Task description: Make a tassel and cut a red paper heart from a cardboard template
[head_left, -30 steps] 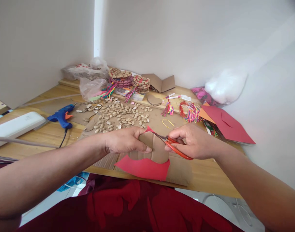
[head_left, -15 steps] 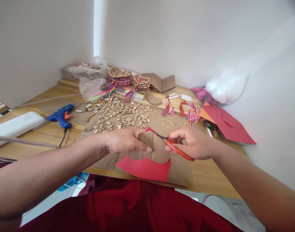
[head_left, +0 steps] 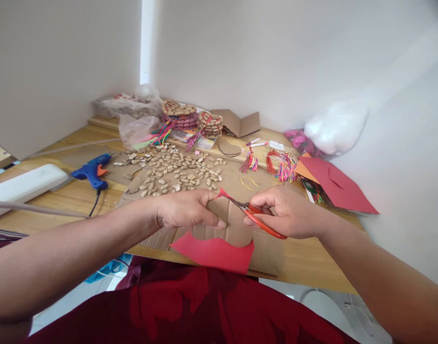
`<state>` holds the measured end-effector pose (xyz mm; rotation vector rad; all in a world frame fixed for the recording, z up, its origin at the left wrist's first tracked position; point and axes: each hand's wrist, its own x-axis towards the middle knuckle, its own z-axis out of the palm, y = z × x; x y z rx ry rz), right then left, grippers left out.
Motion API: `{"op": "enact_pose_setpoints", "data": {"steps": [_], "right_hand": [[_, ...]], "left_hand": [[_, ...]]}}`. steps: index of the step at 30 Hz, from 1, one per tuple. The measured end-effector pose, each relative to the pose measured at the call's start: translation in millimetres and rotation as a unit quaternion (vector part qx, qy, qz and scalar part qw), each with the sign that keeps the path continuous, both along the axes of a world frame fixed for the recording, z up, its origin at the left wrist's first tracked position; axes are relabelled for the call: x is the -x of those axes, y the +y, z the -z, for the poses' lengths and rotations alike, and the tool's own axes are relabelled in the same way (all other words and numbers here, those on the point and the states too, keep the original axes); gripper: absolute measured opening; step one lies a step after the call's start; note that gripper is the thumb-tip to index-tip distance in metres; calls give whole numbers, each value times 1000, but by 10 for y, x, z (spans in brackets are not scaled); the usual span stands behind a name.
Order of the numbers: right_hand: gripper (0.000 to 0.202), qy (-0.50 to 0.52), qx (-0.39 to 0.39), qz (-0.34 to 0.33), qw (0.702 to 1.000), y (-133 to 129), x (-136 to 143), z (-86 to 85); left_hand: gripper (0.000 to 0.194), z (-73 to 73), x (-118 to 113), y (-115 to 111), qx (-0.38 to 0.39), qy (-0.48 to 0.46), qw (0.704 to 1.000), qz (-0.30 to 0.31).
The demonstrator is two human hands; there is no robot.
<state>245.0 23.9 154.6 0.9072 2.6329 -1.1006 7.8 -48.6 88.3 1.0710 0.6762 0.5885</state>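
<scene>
My left hand (head_left: 190,209) pinches a tan cardboard heart (head_left: 236,224), thumb on its face, fingers behind. Red paper (head_left: 219,253) sticks out below the heart's lobes, and a small red tip shows above it. In my right hand (head_left: 283,210) are orange-handled scissors (head_left: 264,224), thumb and fingers at the loops. Their blades point left along the heart's upper edge, by the red tip. Whether the blades are fully closed is hard to make out. Beneath both hands lies a cardboard sheet (head_left: 267,255).
Peanuts (head_left: 183,167) are strewn beyond my hands. A blue glue gun (head_left: 92,171) and a white power strip (head_left: 28,186) lie left. Peanut-covered round pieces (head_left: 179,114) are stacked at the back. Coloured tassels (head_left: 285,166) and red paper sheets (head_left: 337,184) lie right.
The scissors and my right hand have shifted very slightly left. The red paper's lower edge hangs a little lower. Both hands keep their hold.
</scene>
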Motion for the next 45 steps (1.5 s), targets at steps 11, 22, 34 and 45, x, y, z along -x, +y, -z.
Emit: {"op": "enact_pose_setpoints", "data": {"steps": [11, 22, 34, 45], "right_hand": [[50, -14, -17, -6, 1000, -23, -28, -40], [51, -71, -123, -81, 987, -68, 89, -295], [47, -114, -131, -86, 981, -99, 120, -398], [45, -100, -112, -92, 984, -81, 117, -403]], "left_hand": [[32, -57, 36, -14, -22, 63, 997, 37], [30, -262, 7, 1, -50, 141, 983, 103], [28, -217, 34, 40, -123, 158, 970, 140], [26, -252, 34, 24, -109, 173, 969, 139]]}}
